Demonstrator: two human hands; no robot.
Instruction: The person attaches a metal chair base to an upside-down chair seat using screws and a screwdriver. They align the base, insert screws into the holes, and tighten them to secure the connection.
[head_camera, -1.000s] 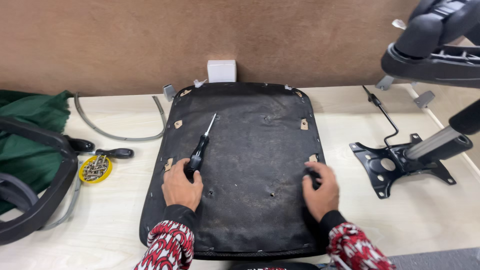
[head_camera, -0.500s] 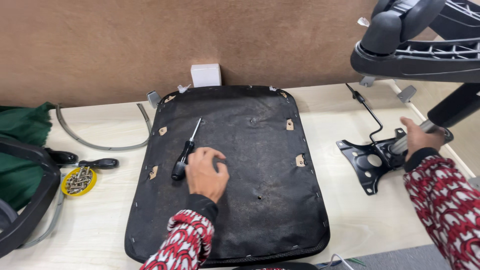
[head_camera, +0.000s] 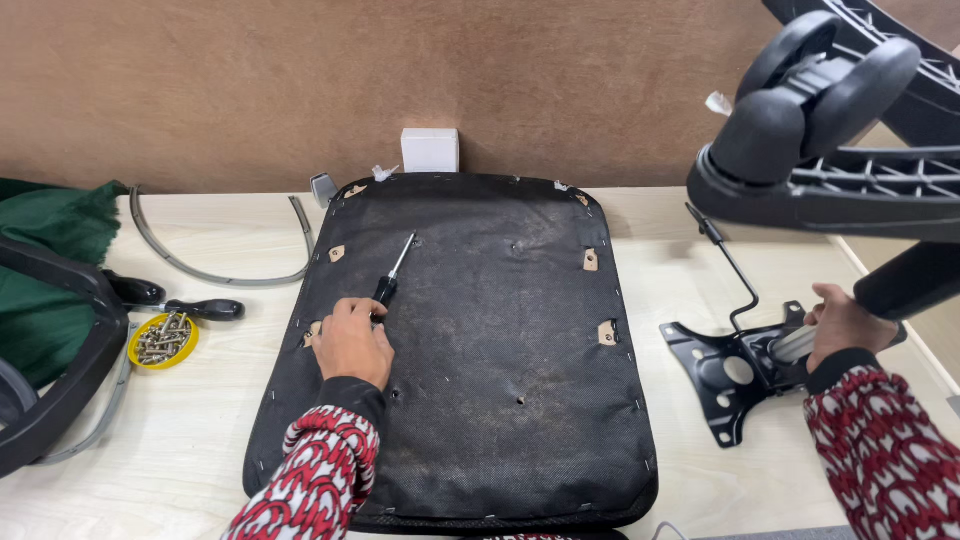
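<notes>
Resting on a pale wooden table (head_camera: 180, 440) against a brown wall, the left hand (head_camera: 352, 340) grips a screwdriver (head_camera: 392, 274) on the seat base (head_camera: 500, 340); the right hand (head_camera: 840, 325) clasps the metal mechanism (head_camera: 745, 365).

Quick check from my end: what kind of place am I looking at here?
Probably an office or workshop bench used for chair assembly: an upturned black seat pan lies on a pale table, with a yellow dish of screws and a metal chair mechanism.

Seat base (head_camera: 500, 340): matt black rough fabric, stapled. Mechanism plate (head_camera: 725, 375): black painted metal. Screwdriver (head_camera: 392, 275): shiny metal shaft, glossy black plastic handle; tabletop (head_camera: 180, 440) smooth light wood-look.
</notes>
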